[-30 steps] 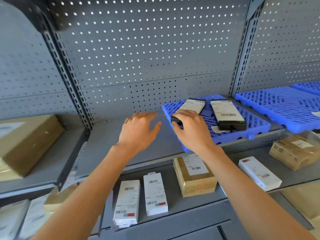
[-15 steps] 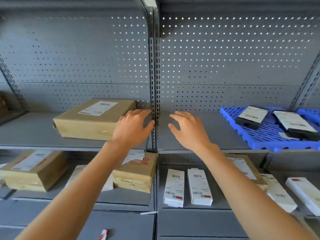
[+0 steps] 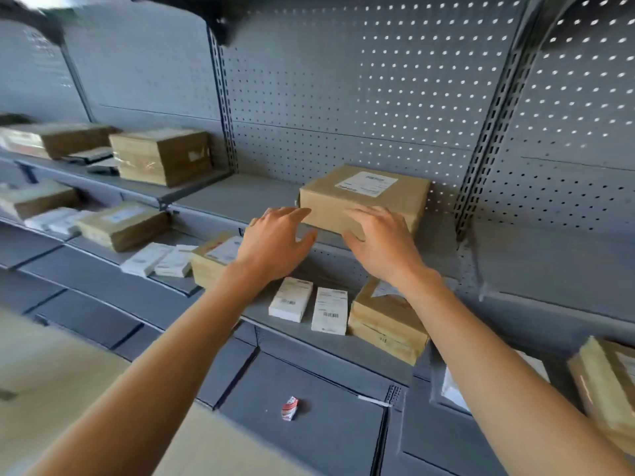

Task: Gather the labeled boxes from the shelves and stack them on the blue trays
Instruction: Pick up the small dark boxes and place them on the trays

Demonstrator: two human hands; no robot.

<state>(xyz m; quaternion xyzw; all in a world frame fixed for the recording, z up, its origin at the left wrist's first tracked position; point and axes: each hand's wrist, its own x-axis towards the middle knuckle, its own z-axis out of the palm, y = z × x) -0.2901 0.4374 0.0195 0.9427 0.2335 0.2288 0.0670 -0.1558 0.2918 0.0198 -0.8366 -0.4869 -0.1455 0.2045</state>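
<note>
A brown cardboard box point(image 3: 364, 197) with a white label lies on the upper grey shelf point(image 3: 240, 197). My left hand point(image 3: 275, 240) is spread open at the box's front left corner, fingertips at its edge. My right hand point(image 3: 381, 242) is spread open against the box's front face. Neither hand grips it. No blue tray is in view.
On the lower shelf point(image 3: 343, 341) lie two small white labeled boxes point(image 3: 291, 298) point(image 3: 330, 310) and brown parcels point(image 3: 388, 321) point(image 3: 213, 262). More brown boxes point(image 3: 161, 154) point(image 3: 120, 225) sit on shelves to the left. A small red-white packet point(image 3: 289, 408) lies on the base panel.
The view has swung left; the blue tray has left the frame. Both hands have moved onto the front of the labeled brown box.
</note>
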